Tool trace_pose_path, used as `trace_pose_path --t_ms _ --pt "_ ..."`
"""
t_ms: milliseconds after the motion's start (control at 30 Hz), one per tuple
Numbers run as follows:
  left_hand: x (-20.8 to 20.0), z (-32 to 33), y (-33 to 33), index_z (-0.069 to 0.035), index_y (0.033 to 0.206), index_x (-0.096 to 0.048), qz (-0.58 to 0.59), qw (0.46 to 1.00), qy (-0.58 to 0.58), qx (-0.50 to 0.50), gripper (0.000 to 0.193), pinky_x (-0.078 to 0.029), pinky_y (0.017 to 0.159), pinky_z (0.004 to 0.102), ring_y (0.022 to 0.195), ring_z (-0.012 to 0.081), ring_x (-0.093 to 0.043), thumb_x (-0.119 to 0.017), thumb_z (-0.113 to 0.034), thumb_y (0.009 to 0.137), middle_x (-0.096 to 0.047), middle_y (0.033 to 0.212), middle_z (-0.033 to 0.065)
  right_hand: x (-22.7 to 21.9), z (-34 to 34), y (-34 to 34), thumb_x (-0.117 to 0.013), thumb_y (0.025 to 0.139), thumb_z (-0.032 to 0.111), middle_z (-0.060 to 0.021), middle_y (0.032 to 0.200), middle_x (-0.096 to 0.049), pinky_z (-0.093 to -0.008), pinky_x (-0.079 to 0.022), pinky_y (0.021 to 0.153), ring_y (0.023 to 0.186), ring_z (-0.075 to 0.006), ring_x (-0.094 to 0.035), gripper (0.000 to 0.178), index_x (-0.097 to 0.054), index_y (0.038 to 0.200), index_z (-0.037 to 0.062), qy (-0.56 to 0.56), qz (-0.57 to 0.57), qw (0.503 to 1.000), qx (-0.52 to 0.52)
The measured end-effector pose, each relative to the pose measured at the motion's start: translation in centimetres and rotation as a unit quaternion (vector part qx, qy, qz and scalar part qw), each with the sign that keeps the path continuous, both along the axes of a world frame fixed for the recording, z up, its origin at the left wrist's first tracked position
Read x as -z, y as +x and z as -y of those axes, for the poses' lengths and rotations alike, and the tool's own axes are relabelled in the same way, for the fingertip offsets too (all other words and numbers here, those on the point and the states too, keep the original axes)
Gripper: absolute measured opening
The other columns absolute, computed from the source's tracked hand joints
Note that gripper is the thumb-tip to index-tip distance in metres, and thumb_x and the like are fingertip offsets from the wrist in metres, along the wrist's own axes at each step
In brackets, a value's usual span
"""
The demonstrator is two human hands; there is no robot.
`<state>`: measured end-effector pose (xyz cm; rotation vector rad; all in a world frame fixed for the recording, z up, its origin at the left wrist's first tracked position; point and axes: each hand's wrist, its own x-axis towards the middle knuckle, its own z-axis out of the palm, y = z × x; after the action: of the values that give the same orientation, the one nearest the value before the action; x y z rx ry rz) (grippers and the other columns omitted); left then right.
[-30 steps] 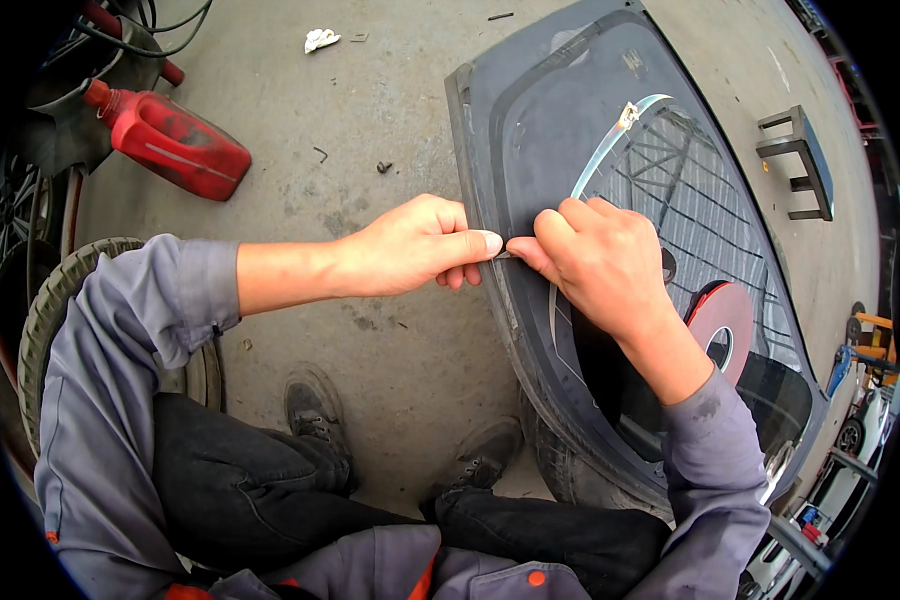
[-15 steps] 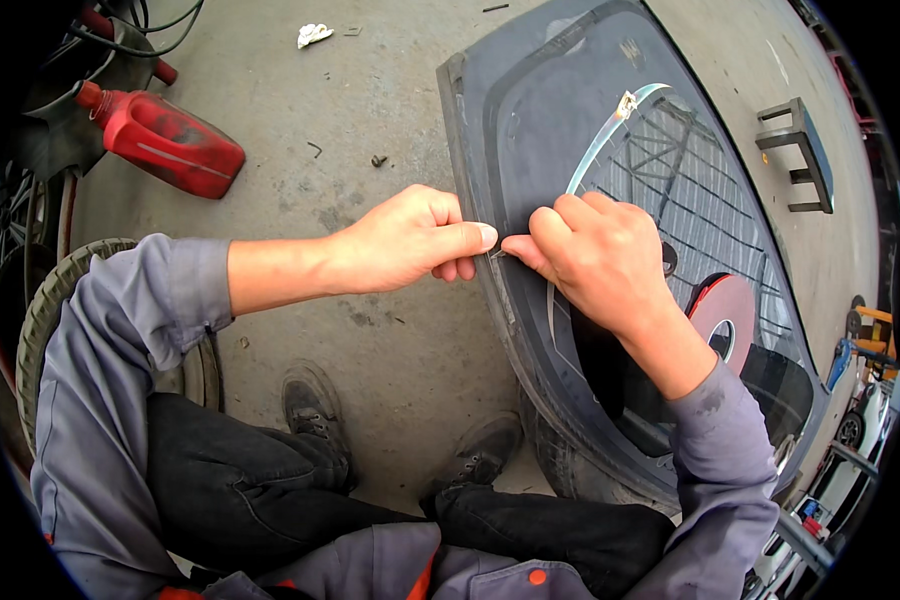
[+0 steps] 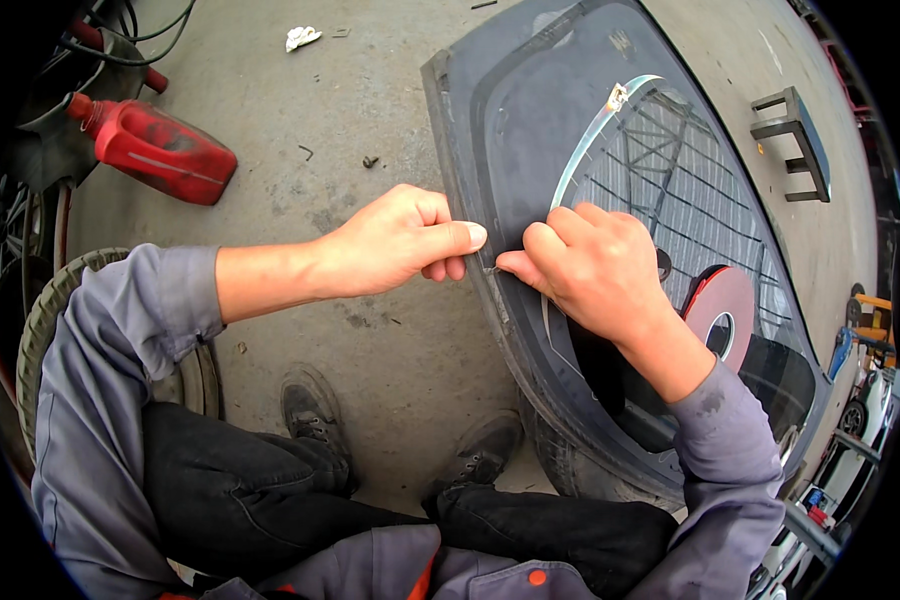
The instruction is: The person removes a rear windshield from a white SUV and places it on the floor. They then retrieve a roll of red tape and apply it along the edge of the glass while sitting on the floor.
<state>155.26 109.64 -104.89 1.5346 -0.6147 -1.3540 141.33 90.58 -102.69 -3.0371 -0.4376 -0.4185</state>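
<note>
My left hand (image 3: 405,242) is closed just off the left edge of a dark grey car panel (image 3: 505,150) with a window in it. Its thumb presses against the bent fingers, and whatever lies between them is hidden. My right hand (image 3: 598,268) is closed over the panel, its thumb tip pointing at the edge where a tiny thin bit shows. I cannot make out what it grips. A clear curved strip (image 3: 577,163) runs up the panel beyond the right knuckles. Beside the right wrist, a roll of grey tape with a red rim (image 3: 743,305) lies on the glass.
The panel rests over a tyre (image 3: 560,455) near my foot. To the left are a red jug (image 3: 165,150) and another tyre (image 3: 45,330) by my sleeve. A small dark stool (image 3: 802,140) stands at the right. White crumpled scrap (image 3: 302,38) lies on the floor.
The gap between my two thumb tips has widened a little, with my right hand slightly lower and nearer to me. The whole view has shifted slightly.
</note>
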Motion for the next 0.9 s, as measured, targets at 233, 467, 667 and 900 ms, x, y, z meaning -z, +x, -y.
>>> trace_pose_path --t_ms 233,467,667,900 --pt "0.2 -0.1 0.0 0.0 0.081 -0.062 -0.002 1.0 0.002 -0.006 0.037 -0.05 0.063 0.0251 0.069 0.0105 -0.061 -0.064 -0.035 0.094 -0.067 0.076 0.0072 0.1 0.0 -0.3 -0.074 0.076 0.036 -0.0006 0.059 -0.041 -0.0322 -0.037 0.043 0.052 -0.0167 -0.048 0.041 -0.044 0.063 0.0128 0.007 -0.005 1.0 0.001" --pt "0.2 0.0 0.0 0.0 0.081 -0.062 -0.007 1.0 0.0 -0.006 0.036 -0.049 0.063 0.025 0.069 0.0103 -0.06 -0.064 -0.034 0.093 -0.067 0.076 0.0068 0.0 -0.1 -1.0 -0.073 0.076 0.037 -0.0005 0.059 -0.041 -0.032 -0.036 0.043 0.052 -0.0169 -0.046 0.04 -0.044 0.063 0.0129 0.009 -0.006 1.0 -0.005" --pt "0.3 -0.1 0.0 0.0 0.081 -0.063 -0.011 1.0 -0.002 -0.01 0.036 -0.049 0.064 0.0254 0.07 0.0106 -0.06 -0.065 -0.034 0.093 -0.067 0.076 0.0069 0.0 -0.1 -1.6 -0.072 0.078 0.04 0.0003 0.059 -0.04 -0.0302 -0.04 0.044 0.052 -0.0154 -0.048 0.04 -0.045 0.062 0.0144 -0.002 -0.011 1.0 -0.009" --pt "0.3 -0.1 -0.1 0.0 0.081 -0.063 -0.009 1.0 0.0 -0.012 0.037 -0.05 0.066 0.0256 0.071 0.0111 -0.061 -0.065 -0.035 0.093 -0.067 0.076 0.0068 0.0 -0.2 -2.4 -0.072 0.077 0.04 0.0002 0.059 -0.039 -0.0305 -0.038 0.044 0.052 -0.0154 -0.047 0.041 -0.044 0.062 0.0141 -0.002 -0.015 1.0 -0.01"
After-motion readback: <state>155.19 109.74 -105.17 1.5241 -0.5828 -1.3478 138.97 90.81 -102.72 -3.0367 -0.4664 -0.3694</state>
